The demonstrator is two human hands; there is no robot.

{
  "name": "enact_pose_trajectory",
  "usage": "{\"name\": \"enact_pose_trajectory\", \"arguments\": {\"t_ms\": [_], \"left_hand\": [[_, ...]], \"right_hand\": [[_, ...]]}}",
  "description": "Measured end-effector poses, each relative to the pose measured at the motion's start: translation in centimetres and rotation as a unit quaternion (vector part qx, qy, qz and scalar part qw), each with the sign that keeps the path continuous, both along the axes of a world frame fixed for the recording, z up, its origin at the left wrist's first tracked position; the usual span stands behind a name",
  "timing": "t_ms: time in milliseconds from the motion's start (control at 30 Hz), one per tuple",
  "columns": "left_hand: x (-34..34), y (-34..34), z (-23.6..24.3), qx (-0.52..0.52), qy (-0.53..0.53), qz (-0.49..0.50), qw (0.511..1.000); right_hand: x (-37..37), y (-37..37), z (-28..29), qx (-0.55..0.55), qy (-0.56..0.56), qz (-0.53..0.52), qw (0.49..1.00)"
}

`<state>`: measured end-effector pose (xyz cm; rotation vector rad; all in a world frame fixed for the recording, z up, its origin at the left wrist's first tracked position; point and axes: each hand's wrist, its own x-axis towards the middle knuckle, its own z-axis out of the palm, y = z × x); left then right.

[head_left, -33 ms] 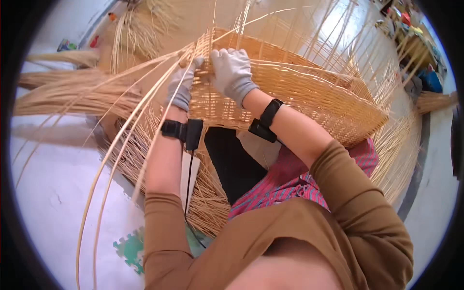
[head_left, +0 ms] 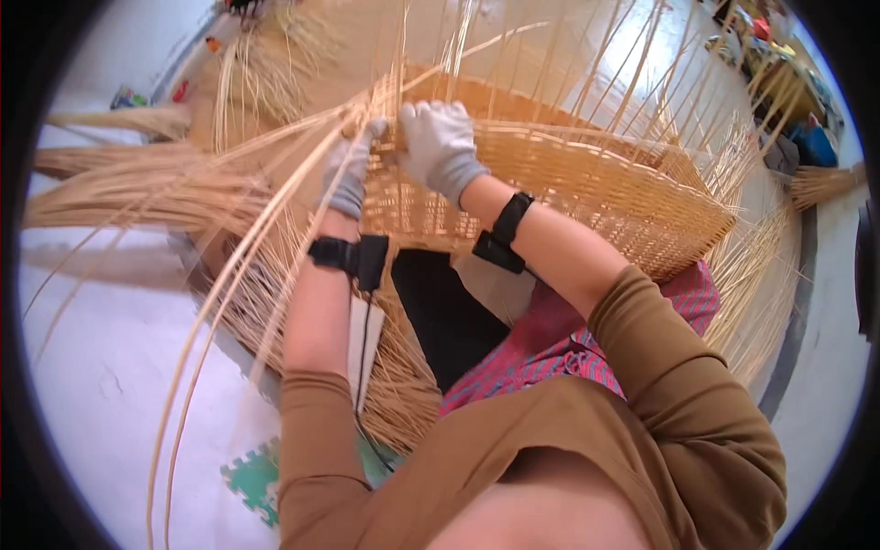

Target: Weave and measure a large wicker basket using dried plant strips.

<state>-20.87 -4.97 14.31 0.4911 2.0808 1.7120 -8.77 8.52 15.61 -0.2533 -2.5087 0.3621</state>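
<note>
A partly woven wicker basket (head_left: 587,188), pale tan with upright stakes rising from its rim, lies across in front of me. My left hand (head_left: 348,174), in a grey-white work glove, is closed at the basket's left corner, where long loose wicker strands (head_left: 280,202) fan out to the lower left. Beside it, my right hand (head_left: 442,145), gloved the same way, curls its fingers over the upper edge of the weave near that corner. From the right hand a strand runs rightward along the rim. Both sets of fingertips are partly hidden.
Bundles of loose wicker (head_left: 147,188) lie at the left, with more wicker (head_left: 261,82) at the far left. Cut strands cover the floor below the basket. A green foam mat (head_left: 252,481) shows at lower left. Mixed coloured items (head_left: 807,137) are piled at the far right.
Both hands keep their places at the basket's corner, with the left wrist slightly lower. The loose strands at the left have shifted a little and are blurred.
</note>
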Motion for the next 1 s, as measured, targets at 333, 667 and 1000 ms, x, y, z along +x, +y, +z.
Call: {"name": "enact_pose_trajectory", "arguments": {"t_ms": [333,667,1000], "left_hand": [[9.6,0.2,1.0,0.069,0.304,0.196,0.930],[8.1,9.4,5.1,-0.289,0.485,0.027,0.825],[7.0,9.1,3.5,-0.241,0.455,0.013,0.857]], "right_hand": [[0.5,0.6,2.9,-0.013,-0.091,0.021,0.996],[6.5,2.0,-3.0,0.136,0.045,0.024,0.989],[12.2,6.9,-3.1,0.102,0.053,-0.034,0.993]]}}
